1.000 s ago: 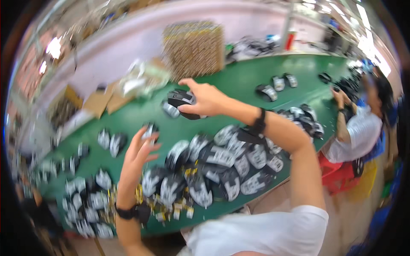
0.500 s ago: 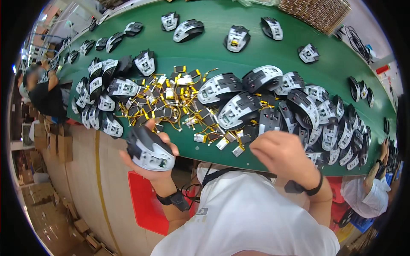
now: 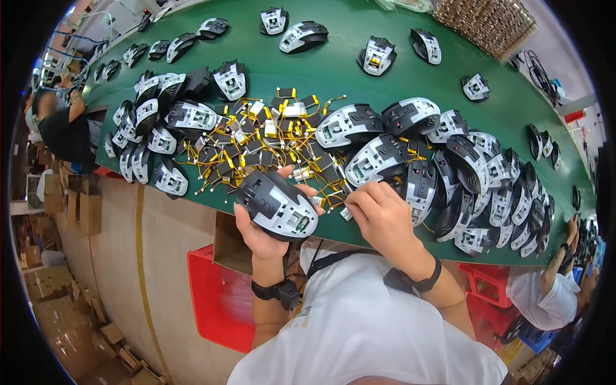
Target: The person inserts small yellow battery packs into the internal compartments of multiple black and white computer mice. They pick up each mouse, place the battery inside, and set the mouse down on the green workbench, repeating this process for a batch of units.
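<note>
My left hand (image 3: 262,242) is wrapped round a black and white computer mouse (image 3: 281,206), held above the table's near edge with its rounded black end toward the upper left. To its right, my right hand (image 3: 388,223) is closed, thumb and fingertips pinched together at the near edge of a pile of small battery packs (image 3: 266,131). Whatever those fingertips hold is hidden. The packs are silver or dark pouches with yellow tape and thin wires. Just beyond my right hand lies another black and white mouse (image 3: 375,160).
More mice crowd the green table (image 3: 308,77) at left and right; several stand singly along its far side. A brown ribbed stack (image 3: 486,25) sits at the far edge. Below the table are a red crate (image 3: 212,308) and a cardboard box (image 3: 232,247). Other people work at both sides.
My left hand has brought the mouse rightward, closer to the battery pile. My right hand has moved left, its fingertips now at the pile's near edge. The view has shifted slightly.
</note>
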Motion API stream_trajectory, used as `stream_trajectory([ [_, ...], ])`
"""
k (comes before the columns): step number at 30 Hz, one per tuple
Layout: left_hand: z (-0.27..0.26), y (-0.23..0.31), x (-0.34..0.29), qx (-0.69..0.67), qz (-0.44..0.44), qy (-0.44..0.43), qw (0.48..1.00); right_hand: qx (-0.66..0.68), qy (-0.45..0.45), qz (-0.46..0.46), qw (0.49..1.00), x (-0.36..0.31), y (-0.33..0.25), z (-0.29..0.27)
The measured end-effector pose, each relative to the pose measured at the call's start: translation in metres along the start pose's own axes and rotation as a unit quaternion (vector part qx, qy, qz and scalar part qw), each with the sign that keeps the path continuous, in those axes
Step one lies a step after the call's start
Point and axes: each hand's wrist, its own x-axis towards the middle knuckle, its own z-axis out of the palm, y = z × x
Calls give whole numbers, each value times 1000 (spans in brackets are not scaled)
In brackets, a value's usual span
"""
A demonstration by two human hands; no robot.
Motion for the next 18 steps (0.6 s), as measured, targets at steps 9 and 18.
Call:
stream_trajectory([
  [9, 28, -16, -20, 91, -121, -154, 976, 290, 42, 125, 948, 2, -9, -35],
  [18, 56, -55, -6, 75, -75, -224, 969, 650, 107, 288, 695, -1, 17, -30],
])
